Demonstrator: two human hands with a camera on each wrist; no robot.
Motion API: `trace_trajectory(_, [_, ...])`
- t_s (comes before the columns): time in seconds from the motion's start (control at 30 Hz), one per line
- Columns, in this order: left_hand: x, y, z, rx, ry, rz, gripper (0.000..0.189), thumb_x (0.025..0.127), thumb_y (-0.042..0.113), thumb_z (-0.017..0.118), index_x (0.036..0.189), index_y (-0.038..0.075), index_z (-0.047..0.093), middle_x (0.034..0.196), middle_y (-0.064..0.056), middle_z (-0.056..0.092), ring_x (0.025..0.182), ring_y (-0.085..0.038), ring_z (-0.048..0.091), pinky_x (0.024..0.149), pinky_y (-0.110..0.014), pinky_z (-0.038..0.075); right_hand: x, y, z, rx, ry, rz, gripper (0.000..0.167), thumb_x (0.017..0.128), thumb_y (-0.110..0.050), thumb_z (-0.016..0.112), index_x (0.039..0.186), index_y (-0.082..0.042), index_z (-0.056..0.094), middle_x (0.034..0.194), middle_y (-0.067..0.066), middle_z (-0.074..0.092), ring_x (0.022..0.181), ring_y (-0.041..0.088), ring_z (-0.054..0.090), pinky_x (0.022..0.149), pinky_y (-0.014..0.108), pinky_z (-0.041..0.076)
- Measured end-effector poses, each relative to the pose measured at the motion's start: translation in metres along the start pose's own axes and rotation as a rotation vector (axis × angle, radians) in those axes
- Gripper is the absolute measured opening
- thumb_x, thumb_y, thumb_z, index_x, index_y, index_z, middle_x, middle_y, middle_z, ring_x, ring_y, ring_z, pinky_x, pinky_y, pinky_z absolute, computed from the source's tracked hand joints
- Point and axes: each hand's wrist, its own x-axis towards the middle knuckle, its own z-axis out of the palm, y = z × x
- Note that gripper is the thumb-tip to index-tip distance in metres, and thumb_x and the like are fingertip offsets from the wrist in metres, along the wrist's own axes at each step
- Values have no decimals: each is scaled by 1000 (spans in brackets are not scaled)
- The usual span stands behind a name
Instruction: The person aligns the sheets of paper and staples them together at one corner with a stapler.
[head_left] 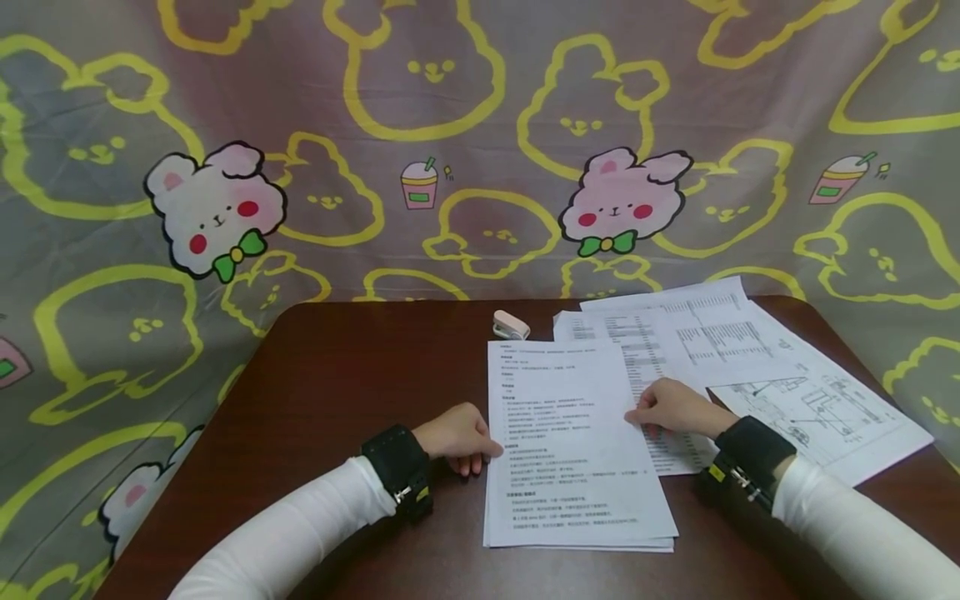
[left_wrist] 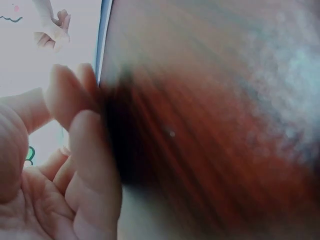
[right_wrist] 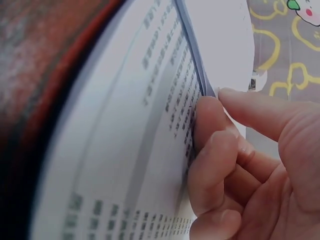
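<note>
A small stack of printed sheets [head_left: 566, 450] lies before me on the table, its lower edges slightly out of line. My left hand [head_left: 456, 437] pinches the stack's left edge between thumb and curled fingers. On the opposite side, my right hand [head_left: 677, 407] pinches the right edge, with the thumb on top and the index finger [right_wrist: 207, 117] against the underside. In the right wrist view, printed paper [right_wrist: 135, 140] lies beneath that hand. Beyond the stack's top edge sits a small pale pink object [head_left: 511, 323] that looks like a stapler.
More loose sheets overlap at the right: a page with tables [head_left: 720, 342] and one with line drawings [head_left: 817, 408]. Dark brown wood [head_left: 337, 375] shows on the table's left side. A patterned cloth [head_left: 480, 100] hangs behind the table's far edge.
</note>
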Motion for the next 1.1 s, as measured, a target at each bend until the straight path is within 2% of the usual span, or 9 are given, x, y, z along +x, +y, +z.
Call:
trace_trajectory(0.23, [0, -2, -3, 8, 10, -19, 33, 89, 24, 72, 62, 5, 66, 51, -5, 60, 39, -13, 54, 39, -20, 43, -3, 3, -1, 53, 29, -20, 26, 94, -26, 64, 74, -9, 67, 61, 2, 57, 56, 18, 54, 54, 30, 39])
trace_trajectory(0.37, [-2, -1, -9, 76, 42, -25, 37, 88, 32, 72, 62, 6, 67, 53, -6, 62, 43, -16, 58, 41, -22, 44, -4, 8, -5, 65, 71, -34, 23, 95, -26, 62, 80, -9, 67, 65, 2, 56, 58, 18, 54, 55, 31, 41])
trace_trajectory(0.53, [-2, 7, -19, 172, 142, 31, 33, 90, 35, 70, 67, 10, 70, 57, -4, 63, 48, -19, 61, 44, -25, 44, -8, 14, -14, 61, 181, -32, 18, 95, -23, 62, 92, -6, 65, 80, 7, 59, 70, 21, 54, 61, 32, 42])
trace_trajectory(0.7, [1, 22, -25, 157, 222, 93, 25, 92, 32, 68, 83, 10, 71, 64, -4, 64, 57, -24, 63, 49, -27, 43, -14, 18, -23, 43, 253, 66, 29, 95, -27, 61, 109, -1, 58, 107, 18, 56, 88, 31, 55, 71, 38, 45])
trace_trajectory(0.87, [14, 37, -23, 196, 252, 163, 22, 92, 32, 67, 93, 10, 67, 79, -1, 64, 68, -21, 60, 55, -27, 41, -16, 24, -27, 10, 279, 107, 44, 95, -25, 62, 123, 6, 48, 124, 28, 42, 101, 40, 48, 80, 47, 43])
trace_trajectory(1.0, [24, 48, -15, 274, 271, 199, 23, 91, 34, 68, 99, 12, 65, 92, 0, 63, 79, -16, 57, 65, -29, 46, -15, 30, -28, -5, 283, 140, 53, 93, -24, 64, 128, 8, 43, 127, 30, 39, 103, 42, 46, 83, 50, 42])
trace_trajectory(1.1, [31, 58, -9, 312, 261, 211, 30, 91, 34, 68, 109, 10, 64, 108, -4, 65, 88, -17, 58, 75, -33, 48, -12, 35, -28, -15, 283, 166, 57, 92, -24, 66, 130, 10, 40, 128, 32, 37, 105, 44, 44, 86, 52, 42])
